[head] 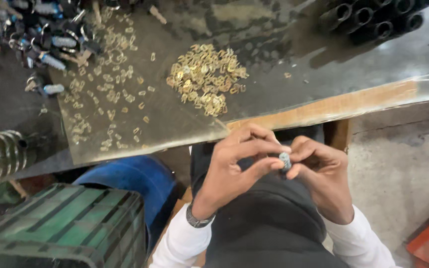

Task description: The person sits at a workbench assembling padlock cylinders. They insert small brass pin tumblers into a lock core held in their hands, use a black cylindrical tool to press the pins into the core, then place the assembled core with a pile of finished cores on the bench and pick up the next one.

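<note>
While both hands meet over the person's lap, just off the table [333, 105] edge, the left hand [237, 166] and right hand [321, 171] are curled, and the fingertips of both pinch 1 small grey ribbed metal part [285, 161] between them. On the table lie a heap of small brass-coloured clips [207, 79] and more clips scattered to its left. Black tubes [373, 20] are stacked at the far right. A green crate [60, 228] and a blue drum [135, 176] stand below the table.

Golden-yellow clips [207, 79], green ribbed crate [60, 226], blue drum [135, 176], silvery-grey ridged part [285, 161], white sleeves [179, 245].
</note>
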